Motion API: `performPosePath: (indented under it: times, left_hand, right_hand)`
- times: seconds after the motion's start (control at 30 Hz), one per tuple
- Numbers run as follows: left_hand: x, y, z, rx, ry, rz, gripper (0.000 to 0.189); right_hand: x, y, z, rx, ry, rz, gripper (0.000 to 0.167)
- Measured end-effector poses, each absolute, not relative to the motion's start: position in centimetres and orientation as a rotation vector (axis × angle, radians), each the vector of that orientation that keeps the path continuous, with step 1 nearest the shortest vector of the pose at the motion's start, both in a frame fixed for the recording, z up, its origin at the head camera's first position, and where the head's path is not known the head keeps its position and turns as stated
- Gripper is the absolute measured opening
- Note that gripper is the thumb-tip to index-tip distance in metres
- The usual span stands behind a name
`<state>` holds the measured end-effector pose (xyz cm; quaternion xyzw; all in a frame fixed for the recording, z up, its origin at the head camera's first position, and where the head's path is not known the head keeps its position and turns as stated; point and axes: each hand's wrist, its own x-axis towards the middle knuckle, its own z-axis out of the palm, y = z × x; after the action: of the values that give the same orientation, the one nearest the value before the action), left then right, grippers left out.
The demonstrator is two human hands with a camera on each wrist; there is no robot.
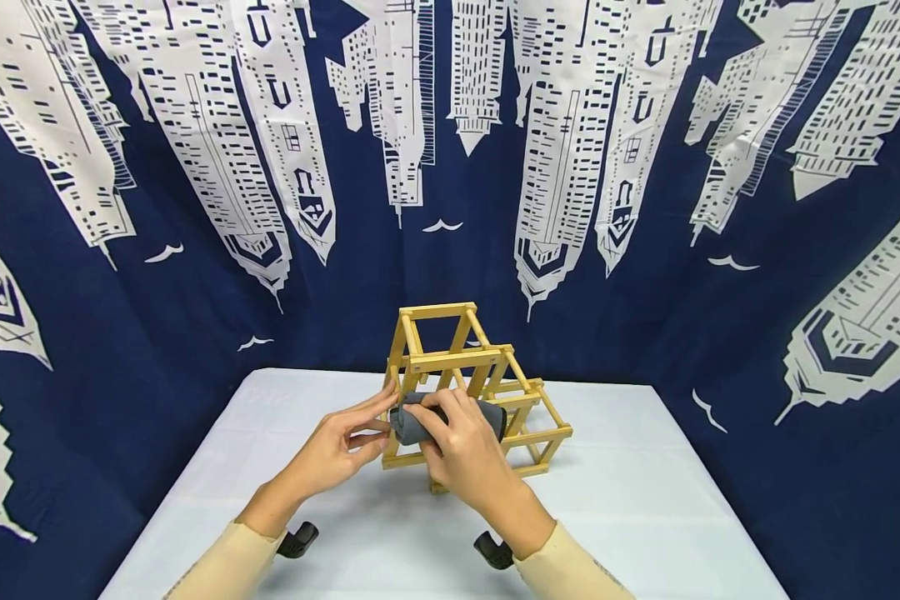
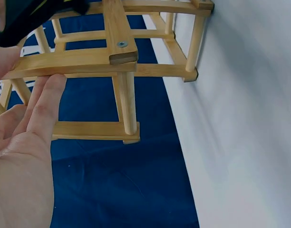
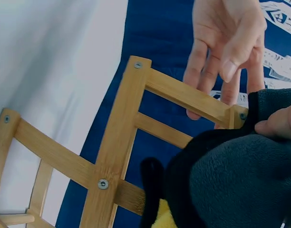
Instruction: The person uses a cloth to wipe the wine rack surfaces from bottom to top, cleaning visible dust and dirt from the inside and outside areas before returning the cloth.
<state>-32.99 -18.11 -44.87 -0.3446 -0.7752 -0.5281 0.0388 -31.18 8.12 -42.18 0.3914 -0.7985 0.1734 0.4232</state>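
Observation:
A stepped wooden rack (image 1: 453,361) of bamboo-like slats and round rods stands on the white table. My right hand (image 1: 465,450) pinches a rolled, dark grey fuzzy cloth item (image 3: 231,175) at the front of the rack. Black trim and a small yellow patch (image 3: 165,216) show on it in the right wrist view; its exact kind is unclear. My left hand (image 1: 337,450) is at the rack's left side, its fingers extended. In the left wrist view its fingertips (image 2: 54,85) touch the underside of a slat. The right hand's palm side is hidden in the head view.
The white table (image 1: 630,500) runs around the rack. Behind it hangs a dark blue cloth (image 1: 367,292) printed with white buildings. Black wrist mounts (image 1: 297,540) sit at both sleeve cuffs. The rack's lower step extends to the right.

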Motion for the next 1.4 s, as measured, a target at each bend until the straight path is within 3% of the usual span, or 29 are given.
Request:
performPosePath:
  times: [0.37,0.6,0.93,1.2,1.4]
  left_hand:
    - [-33.2,-18.6,-44.7,-1.065,-2.392,-1.644,0.07]
    - [-33.1,-17.5,-44.6,-0.993,-2.34,-1.545,0.059]
    - [-33.2,-15.4,-44.0,-0.716,-2.277,-1.335,0.039]
    - [-33.1,-15.1,-43.6,-0.706,-2.259,-1.29,0.03]
    - [-33.1,-15.1,-43.7,-0.721,-2.239,-1.3,0.031]
  right_hand:
    - [-31.6,7.8,-41.7,0.934,-1.865,0.418,0.058]
    - [-31.6,8.4,-42.0,0.933,-1.798,0.456,0.061]
    - [-31.2,11.9,-42.0,0.922,-1.742,0.496,0.068]
    - [-32.3,15.2,-41.4,0.817,-1.713,0.449,0.075]
    - [-33.0,15.9,-42.3,0.829,-1.834,0.437,0.066]
